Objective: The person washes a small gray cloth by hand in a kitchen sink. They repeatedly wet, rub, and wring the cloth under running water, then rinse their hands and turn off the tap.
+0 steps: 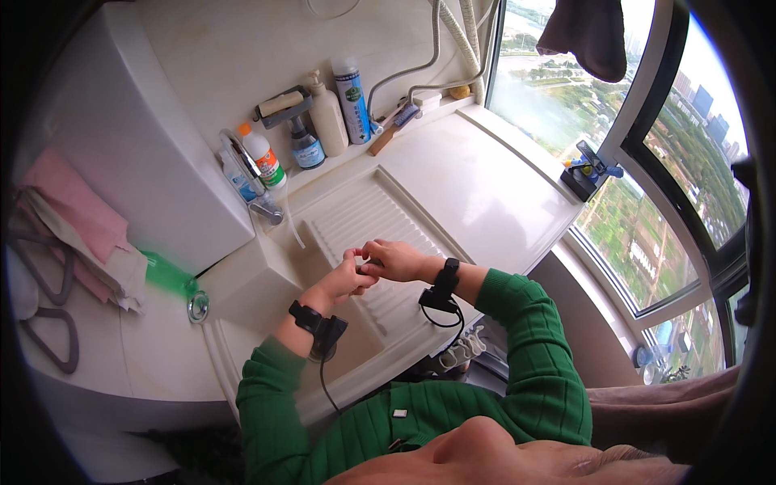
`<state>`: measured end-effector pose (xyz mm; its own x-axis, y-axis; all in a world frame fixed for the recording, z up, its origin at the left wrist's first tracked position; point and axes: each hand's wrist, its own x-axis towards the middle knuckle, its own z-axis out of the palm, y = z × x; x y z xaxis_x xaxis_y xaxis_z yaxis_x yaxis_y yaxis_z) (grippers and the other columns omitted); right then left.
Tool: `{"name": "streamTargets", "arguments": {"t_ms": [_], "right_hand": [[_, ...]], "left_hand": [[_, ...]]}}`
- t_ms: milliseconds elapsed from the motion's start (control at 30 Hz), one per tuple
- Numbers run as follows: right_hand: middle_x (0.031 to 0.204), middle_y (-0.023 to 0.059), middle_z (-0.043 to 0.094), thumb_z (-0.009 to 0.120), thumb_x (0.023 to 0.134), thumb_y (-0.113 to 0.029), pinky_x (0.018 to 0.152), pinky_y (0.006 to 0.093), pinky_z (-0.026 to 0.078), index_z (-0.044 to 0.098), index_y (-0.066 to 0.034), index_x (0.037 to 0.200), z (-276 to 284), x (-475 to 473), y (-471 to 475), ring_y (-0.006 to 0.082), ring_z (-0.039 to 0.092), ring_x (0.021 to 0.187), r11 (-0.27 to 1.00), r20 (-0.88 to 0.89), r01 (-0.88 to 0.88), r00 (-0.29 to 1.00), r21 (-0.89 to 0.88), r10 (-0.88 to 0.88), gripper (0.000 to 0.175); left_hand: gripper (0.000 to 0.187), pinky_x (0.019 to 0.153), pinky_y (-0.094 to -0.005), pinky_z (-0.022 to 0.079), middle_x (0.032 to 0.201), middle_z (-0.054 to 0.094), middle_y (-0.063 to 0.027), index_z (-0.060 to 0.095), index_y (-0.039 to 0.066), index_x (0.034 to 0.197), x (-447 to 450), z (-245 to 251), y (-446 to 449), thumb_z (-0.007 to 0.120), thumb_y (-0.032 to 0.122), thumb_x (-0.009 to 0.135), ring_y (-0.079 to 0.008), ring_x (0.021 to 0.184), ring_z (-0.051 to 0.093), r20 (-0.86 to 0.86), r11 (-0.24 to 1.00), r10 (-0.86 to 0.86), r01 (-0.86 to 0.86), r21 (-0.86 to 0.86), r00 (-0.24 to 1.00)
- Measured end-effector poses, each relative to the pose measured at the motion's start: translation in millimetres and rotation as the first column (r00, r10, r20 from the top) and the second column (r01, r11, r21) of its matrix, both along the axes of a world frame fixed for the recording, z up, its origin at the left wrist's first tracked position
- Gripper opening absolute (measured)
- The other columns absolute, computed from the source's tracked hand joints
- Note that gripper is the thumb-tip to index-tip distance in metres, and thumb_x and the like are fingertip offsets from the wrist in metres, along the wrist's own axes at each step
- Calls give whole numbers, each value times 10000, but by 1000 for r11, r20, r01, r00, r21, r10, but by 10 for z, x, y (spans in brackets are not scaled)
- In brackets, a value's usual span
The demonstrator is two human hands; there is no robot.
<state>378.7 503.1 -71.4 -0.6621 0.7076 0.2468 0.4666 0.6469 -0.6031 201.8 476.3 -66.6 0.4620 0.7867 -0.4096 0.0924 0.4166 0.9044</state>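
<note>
My left hand (341, 280) and my right hand (397, 260) meet fingertip to fingertip above the inner edge of a ribbed washboard (357, 221) moulded into a white laundry sink. A small dark patch shows between the fingers; whether it is a held object or shadow is too small to tell. The deep basin (357, 345) lies beneath my left wrist, its drain partly hidden by the wrist strap. A chrome faucet (248, 160) rises behind the basin, and a thin white hose (294, 221) hangs near it. Black cabled straps sit on both wrists.
Along the back ledge stand an orange-capped bottle (264, 157), a blue-labelled bottle (308, 145), a pump bottle (328, 115), a spray can (353, 103) and a wooden-handled brush (394, 130). Left are a green bottle (167, 276), cloths (79, 206) and hangers (54, 339). A window is right.
</note>
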Motion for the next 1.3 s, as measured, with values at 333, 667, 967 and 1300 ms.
{"name": "streamTargets", "arguments": {"t_ms": [333,667,967,1300], "right_hand": [[573,-20,465,416,869,-260,322,167,166,478,-126,649,62,65,251,49,306,394,52,-298,-320,797,-946,-526,265],[507,-35,364,322,874,-398,324,183,136,395,-172,641,141,-83,15,41,251,383,-26,-160,-177,934,-984,-318,332],[567,26,470,210,930,-446,471,290,366,487,-45,657,27,-204,135,128,388,484,704,-123,199,917,-681,-379,558],[664,160,604,333,916,-339,592,441,464,573,-54,755,159,-144,-66,357,580,659,969,215,234,945,82,-247,406]], "left_hand": [[544,1033,-435,262,1362,212,-213,304,15,1294,118,165,-145,464,9,774,-374,1272,232,-565,41,529,646,763,633],[376,750,-396,464,917,553,-101,425,54,1124,94,132,2,529,129,770,-305,902,545,-603,69,549,687,723,579],[157,640,-404,494,764,622,-191,531,-1,870,295,243,40,520,30,716,-318,818,610,-806,739,362,383,554,468],[55,491,-354,417,643,572,-124,562,20,709,316,-27,-2,516,37,684,-254,564,550,-630,881,134,199,429,765]]}}
